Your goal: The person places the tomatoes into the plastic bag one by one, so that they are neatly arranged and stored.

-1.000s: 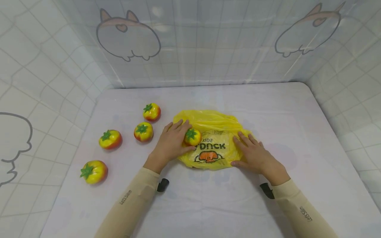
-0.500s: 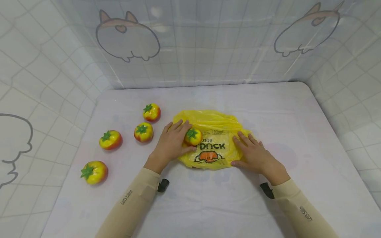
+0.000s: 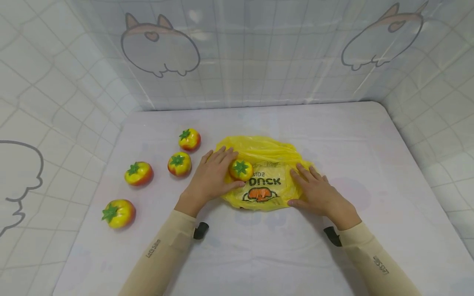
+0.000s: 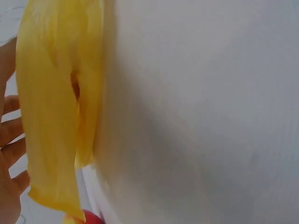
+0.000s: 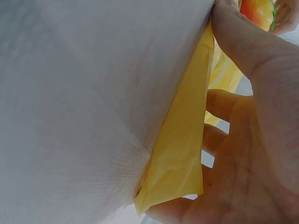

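A yellow plastic bag [image 3: 268, 144] with duck print lies flat on the table. On its left part sits a yellow-and-red toy tomato [image 3: 241, 170] with a green star-shaped calyx. My left hand [image 3: 212, 174] rests at the bag's left edge, its extended fingers and thumb on either side of that tomato; whether they touch it I cannot tell. My right hand [image 3: 320, 197] lies with spread fingers on the bag's right edge. In the right wrist view, the bag's edge [image 5: 182, 140] runs beside the right fingers; the left wrist view has the yellow plastic [image 4: 49, 107] before the left fingers.
Several more toy tomatoes stand left of the bag: one at the back [image 3: 189, 139], one nearer the left hand [image 3: 179, 164], one further left [image 3: 138, 173] and one at the front left [image 3: 119, 213]. White tile-patterned walls [image 3: 255, 53] enclose the table [image 3: 259, 255].
The left hand has shifted very slightly left, and the tomato on the bag sits a touch further right of its palm. My right hand and the bag look much the same.
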The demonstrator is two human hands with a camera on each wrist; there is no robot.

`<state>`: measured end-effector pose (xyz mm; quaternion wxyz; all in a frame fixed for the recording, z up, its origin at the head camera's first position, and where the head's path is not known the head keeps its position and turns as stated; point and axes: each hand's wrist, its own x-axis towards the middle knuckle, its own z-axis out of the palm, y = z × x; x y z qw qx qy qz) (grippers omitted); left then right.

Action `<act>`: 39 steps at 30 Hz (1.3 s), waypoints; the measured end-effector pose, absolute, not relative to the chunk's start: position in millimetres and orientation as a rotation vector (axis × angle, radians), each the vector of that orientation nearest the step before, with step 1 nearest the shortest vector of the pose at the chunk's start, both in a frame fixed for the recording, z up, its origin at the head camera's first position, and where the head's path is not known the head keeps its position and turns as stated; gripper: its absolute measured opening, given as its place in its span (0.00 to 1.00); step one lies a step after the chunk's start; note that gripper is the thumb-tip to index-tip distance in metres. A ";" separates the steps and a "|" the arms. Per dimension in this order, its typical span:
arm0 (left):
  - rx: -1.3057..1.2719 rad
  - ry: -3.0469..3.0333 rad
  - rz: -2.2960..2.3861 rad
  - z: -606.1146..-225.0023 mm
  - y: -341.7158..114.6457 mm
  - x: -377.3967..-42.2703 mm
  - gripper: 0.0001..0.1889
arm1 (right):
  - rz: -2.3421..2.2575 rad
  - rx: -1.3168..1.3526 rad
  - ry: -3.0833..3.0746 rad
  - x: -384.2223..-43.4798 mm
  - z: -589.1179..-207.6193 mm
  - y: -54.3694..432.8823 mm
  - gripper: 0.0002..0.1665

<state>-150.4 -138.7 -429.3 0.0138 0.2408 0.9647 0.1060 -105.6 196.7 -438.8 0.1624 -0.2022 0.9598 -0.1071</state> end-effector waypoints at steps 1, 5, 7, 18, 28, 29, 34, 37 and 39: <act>0.753 3.005 0.336 -428.4 -140.0 -150.3 0.49 | -0.307 -0.577 2.739 -105.7 -438.8 196.7 0.57; 0.763 3.013 0.356 -424.9 -146.0 -150.0 0.50 | -0.311 -0.573 2.736 -106.1 -438.8 196.5 0.57; 0.759 3.020 0.366 -423.1 -149.2 -149.7 0.51 | -0.313 -0.572 2.734 -106.3 -439.1 196.2 0.57; 0.696 3.074 0.429 -419.4 -164.8 -146.1 0.53 | -0.304 -0.583 2.739 -107.7 -439.4 195.4 0.57; 0.678 3.101 0.457 -416.7 -183.3 -142.4 0.53 | -0.310 -0.565 2.726 -108.1 -438.9 195.1 0.58; 0.667 3.106 0.453 -417.0 -185.8 -142.2 0.53 | -0.313 -0.563 2.724 -107.8 -438.9 195.2 0.58; 0.615 3.130 0.467 -416.5 -199.3 -140.0 0.53 | -0.323 -0.570 2.725 -106.6 -440.1 195.4 0.58; 0.615 3.139 0.482 -415.3 -205.8 -138.8 0.52 | -0.325 -0.573 2.730 -106.5 -440.5 195.8 0.58; 0.609 3.143 0.482 -414.5 -209.3 -137.9 0.52 | -0.327 -0.572 2.733 -106.7 -440.7 196.1 0.58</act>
